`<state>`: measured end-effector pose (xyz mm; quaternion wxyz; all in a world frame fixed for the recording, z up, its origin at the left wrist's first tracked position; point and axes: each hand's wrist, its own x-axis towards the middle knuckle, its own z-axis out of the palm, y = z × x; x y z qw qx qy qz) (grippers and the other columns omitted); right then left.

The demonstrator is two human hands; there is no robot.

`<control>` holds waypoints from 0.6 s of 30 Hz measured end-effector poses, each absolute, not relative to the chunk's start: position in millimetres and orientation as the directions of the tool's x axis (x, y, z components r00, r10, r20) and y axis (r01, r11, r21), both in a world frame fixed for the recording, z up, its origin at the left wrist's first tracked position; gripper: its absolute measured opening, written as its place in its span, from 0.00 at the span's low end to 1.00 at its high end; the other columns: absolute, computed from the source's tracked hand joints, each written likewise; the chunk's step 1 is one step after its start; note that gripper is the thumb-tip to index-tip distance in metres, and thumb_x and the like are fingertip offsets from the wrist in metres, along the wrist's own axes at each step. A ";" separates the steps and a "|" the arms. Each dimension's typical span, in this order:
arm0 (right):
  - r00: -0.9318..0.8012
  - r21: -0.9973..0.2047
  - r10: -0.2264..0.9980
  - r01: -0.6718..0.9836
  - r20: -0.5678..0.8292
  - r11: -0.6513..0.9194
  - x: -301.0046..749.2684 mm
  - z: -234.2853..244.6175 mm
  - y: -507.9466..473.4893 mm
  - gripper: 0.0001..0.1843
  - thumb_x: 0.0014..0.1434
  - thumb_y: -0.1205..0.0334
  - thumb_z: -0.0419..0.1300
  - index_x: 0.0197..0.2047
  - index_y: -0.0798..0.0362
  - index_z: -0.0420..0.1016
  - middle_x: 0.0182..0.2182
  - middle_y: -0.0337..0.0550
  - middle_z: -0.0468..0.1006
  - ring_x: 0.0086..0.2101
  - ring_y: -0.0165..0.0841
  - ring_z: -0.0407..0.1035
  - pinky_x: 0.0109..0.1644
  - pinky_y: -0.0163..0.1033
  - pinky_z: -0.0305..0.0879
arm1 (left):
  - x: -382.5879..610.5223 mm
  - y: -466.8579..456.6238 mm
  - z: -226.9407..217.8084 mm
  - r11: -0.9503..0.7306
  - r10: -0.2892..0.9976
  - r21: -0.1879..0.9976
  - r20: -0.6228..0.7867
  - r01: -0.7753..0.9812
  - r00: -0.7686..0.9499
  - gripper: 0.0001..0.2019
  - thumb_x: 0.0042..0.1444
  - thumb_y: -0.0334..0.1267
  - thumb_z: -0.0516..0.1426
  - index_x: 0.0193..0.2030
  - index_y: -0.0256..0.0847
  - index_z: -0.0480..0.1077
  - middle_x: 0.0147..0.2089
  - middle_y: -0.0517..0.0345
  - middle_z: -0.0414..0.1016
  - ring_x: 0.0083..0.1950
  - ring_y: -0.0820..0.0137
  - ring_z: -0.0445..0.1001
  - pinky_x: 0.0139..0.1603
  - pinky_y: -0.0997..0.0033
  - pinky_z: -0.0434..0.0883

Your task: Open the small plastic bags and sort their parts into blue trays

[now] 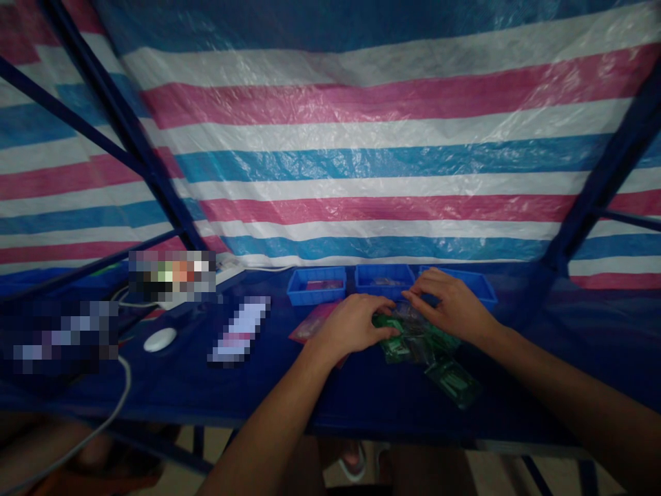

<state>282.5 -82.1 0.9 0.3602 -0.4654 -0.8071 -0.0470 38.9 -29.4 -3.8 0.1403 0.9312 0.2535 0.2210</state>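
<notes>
My left hand rests at the left side of a pile of small green packets. Its thumb and fingers are apart, and the thumb touches a packet. Over the far side of the pile is my right hand, thumb and index finger curled together at their tips; what lies between them is too blurred to name. Clear plastic packets lie among the green ones. Nearest me, one green packet sticks out to the right. A pink plastic bag lies partly hidden behind my left hand.
Three blue trays stand along the back: a left tray and middle tray with small contents, and a right tray partly behind my hand. Leftward are a blurred phone-like object, a white mouse-shaped object and a white cable.
</notes>
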 end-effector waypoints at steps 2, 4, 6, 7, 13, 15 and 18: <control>-0.309 -0.265 0.721 0.783 0.620 0.563 281.6 1.1 -82.4 0.14 0.72 0.55 0.58 0.36 0.47 0.79 0.32 0.46 0.79 0.38 0.43 0.72 0.45 0.49 0.67 | 39.4 -28.8 -4.0 -0.826 0.537 0.394 0.336 0.403 0.774 0.22 0.60 0.41 0.68 0.61 0.45 0.76 0.51 0.55 0.85 0.52 0.60 0.84 0.55 0.62 0.77; -0.316 -0.267 0.724 0.779 0.613 0.567 280.7 1.7 -82.9 0.13 0.72 0.55 0.58 0.36 0.47 0.79 0.32 0.46 0.79 0.38 0.43 0.72 0.45 0.49 0.67 | 39.7 -29.3 -3.3 -0.826 0.538 0.396 0.339 0.402 0.772 0.22 0.61 0.42 0.67 0.61 0.45 0.76 0.50 0.54 0.85 0.50 0.61 0.84 0.53 0.62 0.77; -0.322 -0.269 0.722 0.773 0.613 0.574 279.7 2.5 -83.4 0.13 0.72 0.55 0.58 0.36 0.47 0.79 0.32 0.46 0.80 0.38 0.43 0.72 0.46 0.49 0.66 | 39.7 -30.6 -2.3 -0.836 0.530 0.370 0.348 0.406 0.773 0.22 0.59 0.48 0.68 0.59 0.45 0.77 0.50 0.53 0.85 0.51 0.59 0.84 0.54 0.60 0.77; -0.324 -0.270 0.721 0.771 0.613 0.577 279.3 2.7 -83.6 0.13 0.72 0.55 0.58 0.36 0.47 0.79 0.33 0.46 0.80 0.38 0.43 0.72 0.46 0.49 0.66 | 39.6 -31.3 -1.9 -0.844 0.521 0.351 0.355 0.406 0.776 0.23 0.58 0.50 0.68 0.57 0.44 0.77 0.51 0.53 0.85 0.52 0.57 0.83 0.56 0.58 0.76; -0.328 -0.286 0.710 0.749 0.623 0.597 278.3 3.0 -83.9 0.14 0.72 0.54 0.57 0.37 0.46 0.81 0.33 0.46 0.81 0.38 0.44 0.73 0.47 0.50 0.67 | 39.7 -29.5 -4.6 -0.858 0.495 0.355 0.386 0.370 0.778 0.22 0.56 0.41 0.70 0.58 0.44 0.77 0.56 0.51 0.82 0.57 0.58 0.80 0.59 0.58 0.76; -0.323 -0.297 0.711 0.744 0.624 0.599 278.0 2.7 -84.0 0.14 0.72 0.54 0.57 0.37 0.46 0.81 0.32 0.47 0.81 0.38 0.44 0.73 0.46 0.51 0.67 | 40.1 -27.3 -6.3 -0.853 0.502 0.374 0.396 0.365 0.769 0.22 0.56 0.38 0.70 0.58 0.44 0.77 0.56 0.51 0.82 0.58 0.58 0.80 0.60 0.56 0.76; -0.339 -0.297 0.716 0.739 0.610 0.604 277.3 1.4 -84.0 0.14 0.72 0.54 0.57 0.37 0.46 0.81 0.33 0.47 0.81 0.38 0.44 0.73 0.46 0.51 0.67 | 40.4 -24.4 -7.8 -0.843 0.519 0.399 0.422 0.362 0.744 0.19 0.58 0.32 0.67 0.56 0.44 0.77 0.55 0.51 0.81 0.54 0.60 0.81 0.58 0.57 0.77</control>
